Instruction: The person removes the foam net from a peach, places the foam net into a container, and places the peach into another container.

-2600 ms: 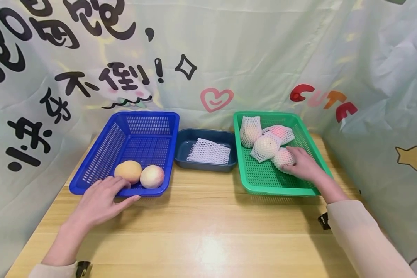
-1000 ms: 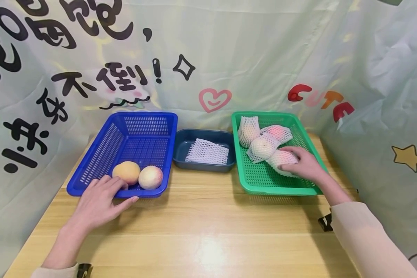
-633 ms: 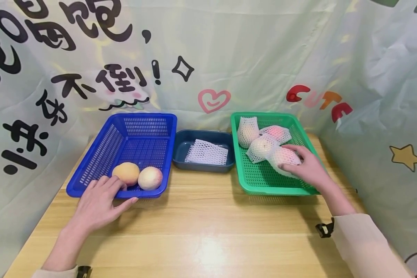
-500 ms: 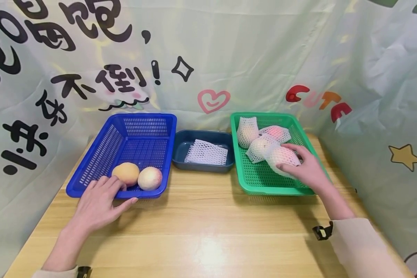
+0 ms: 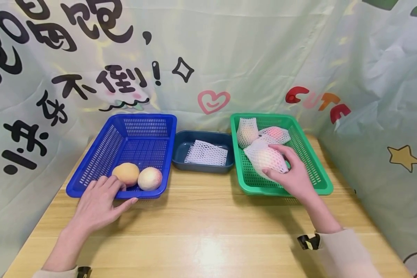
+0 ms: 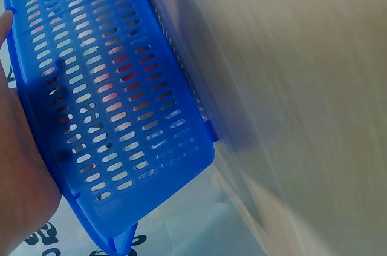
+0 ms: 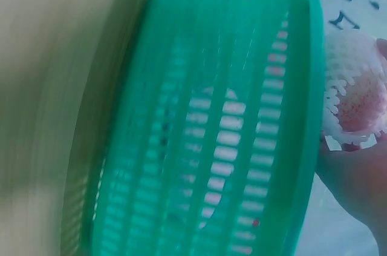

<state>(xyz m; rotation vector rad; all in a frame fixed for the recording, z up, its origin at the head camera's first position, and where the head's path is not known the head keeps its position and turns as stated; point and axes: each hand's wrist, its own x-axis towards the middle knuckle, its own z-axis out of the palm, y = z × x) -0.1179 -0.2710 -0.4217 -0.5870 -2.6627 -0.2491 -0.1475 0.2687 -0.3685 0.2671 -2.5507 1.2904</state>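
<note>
My right hand (image 5: 293, 173) holds a pale pink peach in a white foam net (image 5: 269, 160) between thumb and fingers, above the green basket (image 5: 264, 190). In the right wrist view the netted peach (image 7: 357, 95) shows above the basket's rim. Behind it in the basket lie more netted fruits: one upright (image 5: 248, 133) at the back left, a pinkish one (image 5: 275, 133) beside it. My left hand (image 5: 99, 202) rests over the front rim of the blue basket (image 5: 144, 116), thumb stretched along the outside, fingertips next to a yellow peach (image 5: 126, 173). A pale peach (image 5: 150, 178) sits beside that.
A small dark blue tray (image 5: 203, 166) stands between the baskets, with flat white foam nets (image 5: 206, 153) in it. All stand on a wooden table (image 5: 194, 227). A printed cloth (image 5: 264, 58) hangs close behind and at both sides.
My right hand has taken hold of the netted peach, lifted it and brought it left and nearer, over another netted fruit. The left hand stays at the blue basket's rim.
</note>
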